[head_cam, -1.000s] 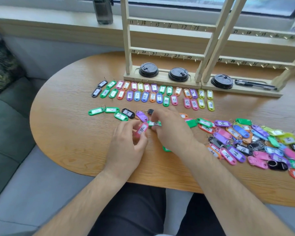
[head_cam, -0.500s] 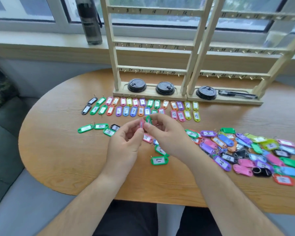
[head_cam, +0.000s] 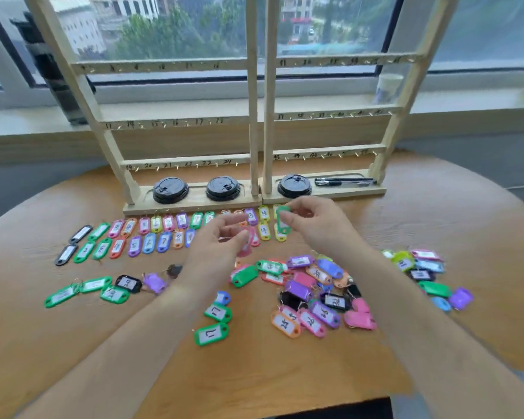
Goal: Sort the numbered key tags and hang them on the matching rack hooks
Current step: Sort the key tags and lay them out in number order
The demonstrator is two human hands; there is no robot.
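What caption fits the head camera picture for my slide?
Right hand holds a green key tag, left hand a pink key tag, before the wooden rack.

You have racks (head_cam: pixel 164 124) 2 | black lids (head_cam: pixel 170 191) 3 | bottle (head_cam: pixel 52 72) 1 | key tags (head_cam: pixel 211 334) dozens, too many to count

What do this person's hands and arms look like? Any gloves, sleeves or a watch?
No gloves: the left hand and right hand are bare. The left forearm and right forearm are uncovered to the picture's edge, so no sleeve shows. No watch or bracelet shows at either wrist. The fingers are too blurred to rule out a ring.
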